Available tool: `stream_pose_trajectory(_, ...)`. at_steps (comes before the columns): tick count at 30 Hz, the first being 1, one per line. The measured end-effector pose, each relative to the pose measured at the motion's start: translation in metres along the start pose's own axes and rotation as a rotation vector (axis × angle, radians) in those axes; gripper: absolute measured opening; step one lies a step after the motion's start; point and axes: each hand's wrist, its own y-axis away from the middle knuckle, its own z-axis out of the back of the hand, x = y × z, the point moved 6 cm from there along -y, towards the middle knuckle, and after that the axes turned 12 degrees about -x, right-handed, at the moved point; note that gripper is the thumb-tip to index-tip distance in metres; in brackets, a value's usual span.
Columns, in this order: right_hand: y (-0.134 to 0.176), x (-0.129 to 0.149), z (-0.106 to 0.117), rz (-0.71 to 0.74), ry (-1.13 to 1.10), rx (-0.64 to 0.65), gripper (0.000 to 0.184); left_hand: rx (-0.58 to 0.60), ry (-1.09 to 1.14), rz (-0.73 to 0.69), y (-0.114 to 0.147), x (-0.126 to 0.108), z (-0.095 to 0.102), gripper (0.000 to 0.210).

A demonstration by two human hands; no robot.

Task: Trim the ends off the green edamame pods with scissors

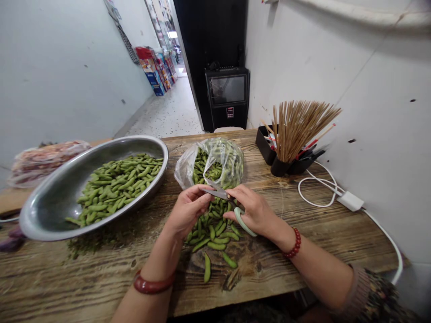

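Note:
My right hand [252, 211] holds a pair of scissors [239, 220] with pale green handles, the blades pointing left. At the blade tips, the fingers of my left hand [189, 208] are pinched together; whatever they hold is hidden. Beneath and between both hands lies a loose pile of green edamame pods [218, 237] on the wooden table [269, 278]. Just beyond the hands sits a clear plastic bag [184, 168] with more pods in it. To the left, a large metal basin [50, 213] contains many edamame pods.
Small green trimmings [84, 246] lie below the basin. A plastic-wrapped bundle [50, 161] is at the far left. On the right stand a black holder [266, 143] with thin brown sticks [299, 128] and a white cable with an adapter [350, 200], close to the wall.

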Motion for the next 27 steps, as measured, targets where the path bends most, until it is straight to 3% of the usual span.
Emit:
stream_pose_trajectory(4,0.0,-0.004,-0.001,-0.031,-0.003,-0.01,0.047,-0.01,-0.027,0.0,0.0,-0.001,0.001,0.024)
stream_pose_trajectory(9,-0.001,-0.016,0.003,-0.133,-0.116,-0.147,0.047,-0.052,-0.026,-0.001,0.0,-0.002,0.003,0.023)
stream_pose_trajectory(15,0.001,-0.006,-0.006,-0.046,-0.092,0.002,0.051,-0.038,0.041,0.015,-0.001,0.001,0.001,0.026)
stream_pose_trajectory(27,0.001,-0.002,-0.006,-0.021,-0.069,0.032,0.049,-0.024,0.017,-0.024,0.001,0.0,-0.003,0.024)
